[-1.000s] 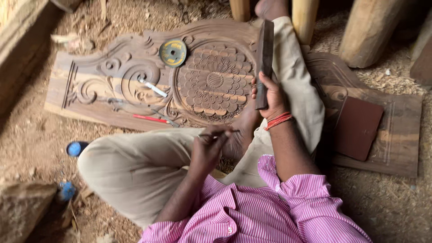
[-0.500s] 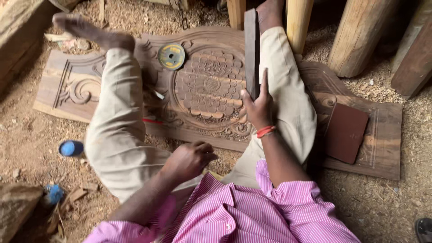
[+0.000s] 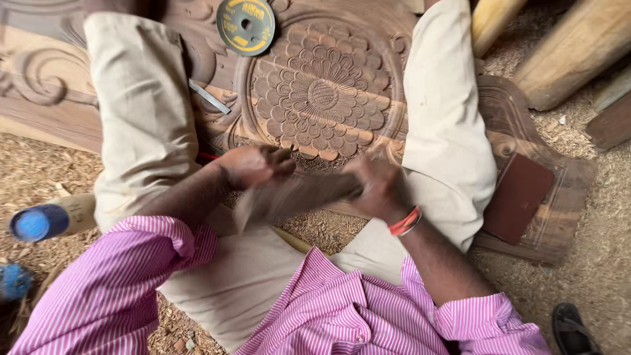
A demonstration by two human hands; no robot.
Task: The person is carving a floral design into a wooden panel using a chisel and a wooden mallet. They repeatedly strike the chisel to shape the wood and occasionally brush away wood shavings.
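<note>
Carved wooden panel (image 3: 328, 92) lies flat on the sawdust floor (image 3: 578, 276) beyond the grip, rosette at centre; dark red-brown rectangular block (image 3: 519, 197) on the panel's edge, right of the grip; long dark tool (image 3: 296, 196), motion-blurred, spans between both hands just in front of the panel's near edge; left hand (image 3: 253, 164) closed over one end, right hand (image 3: 378, 187) wrapped tight round the other; round disc with yellow label (image 3: 245, 25) beyond the left hand; blue cap (image 3: 36, 222) far left.
</note>
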